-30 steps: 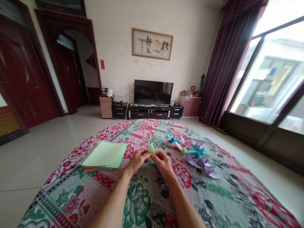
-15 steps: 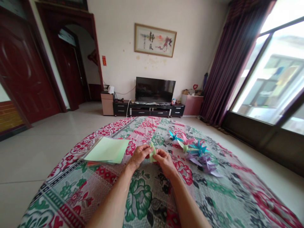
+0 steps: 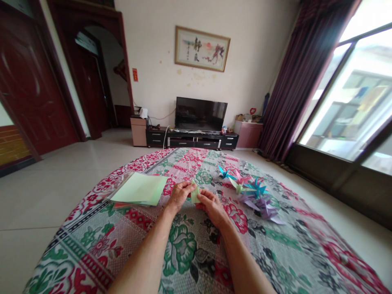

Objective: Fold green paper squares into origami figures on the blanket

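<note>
A small piece of folded light-green paper (image 3: 195,196) is held over the middle of the table between my two hands. My left hand (image 3: 180,197) pinches its upper left part with thumb and fingertips. On the other side, my right hand (image 3: 212,205) grips its right edge between thumb and fingers. The fingertips cover part of the folds. Left of my hands lies a stack of square paper (image 3: 139,188), light green on top with other colours peeking out underneath. To the right stand several folded paper cranes in blue (image 3: 257,188), pink (image 3: 242,178), green (image 3: 240,187) and purple (image 3: 267,210).
A flowered cloth (image 3: 180,249) covers the round table. Beyond it, a television (image 3: 201,115) stands on a low black cabinet (image 3: 194,141) against the wall. A purple curtain (image 3: 294,85) and a large window (image 3: 352,98) are at the right, dark red doors (image 3: 33,81) at the left.
Both hands still hold the green paper, which now shows a flatter, narrower face and a lower top tip. My left fingertips have shifted slightly up. The camera has tilted a little.
</note>
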`<state>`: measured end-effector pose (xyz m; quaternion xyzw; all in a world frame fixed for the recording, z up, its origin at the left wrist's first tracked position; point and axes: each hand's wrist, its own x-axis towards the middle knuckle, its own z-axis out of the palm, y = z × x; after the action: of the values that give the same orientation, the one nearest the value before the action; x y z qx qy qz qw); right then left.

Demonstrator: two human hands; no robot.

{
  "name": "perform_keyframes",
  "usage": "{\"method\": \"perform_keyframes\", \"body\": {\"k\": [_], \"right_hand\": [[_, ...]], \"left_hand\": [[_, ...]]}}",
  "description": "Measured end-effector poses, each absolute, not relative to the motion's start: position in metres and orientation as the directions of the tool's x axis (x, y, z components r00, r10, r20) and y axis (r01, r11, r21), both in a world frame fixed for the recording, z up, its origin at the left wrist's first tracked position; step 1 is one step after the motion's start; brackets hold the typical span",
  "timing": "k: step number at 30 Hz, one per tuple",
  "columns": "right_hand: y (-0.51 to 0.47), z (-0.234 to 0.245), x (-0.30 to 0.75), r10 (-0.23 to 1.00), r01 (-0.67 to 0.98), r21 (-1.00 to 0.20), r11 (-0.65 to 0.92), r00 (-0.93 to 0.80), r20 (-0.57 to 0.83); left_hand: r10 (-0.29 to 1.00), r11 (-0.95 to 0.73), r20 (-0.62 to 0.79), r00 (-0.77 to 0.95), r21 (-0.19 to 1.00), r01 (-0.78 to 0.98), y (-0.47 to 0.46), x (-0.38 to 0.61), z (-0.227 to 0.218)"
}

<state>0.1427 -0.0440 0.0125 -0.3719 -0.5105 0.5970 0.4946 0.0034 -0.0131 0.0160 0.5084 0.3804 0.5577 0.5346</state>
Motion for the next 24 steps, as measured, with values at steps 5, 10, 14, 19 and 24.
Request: {"method": "perform_keyframes", "body": {"k": [5,10,14,19,24], "right_hand": [[-0.0448,0.0133,0.1390,0.985,-0.224,-0.975,0.008,-0.168,0.047],[-0.0446,0.0123,0.1352,0.995,-0.240,-0.970,0.025,-0.091,0.048],[-0.0444,0.0108,0.1340,0.997,-0.246,-0.968,0.044,-0.056,0.059],[-0.0448,0.0100,0.1342,0.996,-0.216,-0.974,0.062,-0.051,0.075],[-0.0434,0.0086,0.1346,0.995,-0.195,-0.978,0.068,-0.063,0.081]], "left_hand": [[0.983,-0.151,0.167,0.072,0.971,-0.185,-0.0143,0.0047,0.0161],[0.982,-0.130,0.151,0.111,0.976,-0.176,-0.0150,0.0064,0.0137],[0.983,-0.112,0.137,0.122,0.975,-0.191,-0.0132,0.0074,0.0098],[0.983,-0.132,0.151,0.102,0.977,-0.169,-0.0123,0.0066,0.0085],[0.980,-0.168,0.181,0.083,0.975,-0.147,-0.0114,0.0062,0.0093]]}}
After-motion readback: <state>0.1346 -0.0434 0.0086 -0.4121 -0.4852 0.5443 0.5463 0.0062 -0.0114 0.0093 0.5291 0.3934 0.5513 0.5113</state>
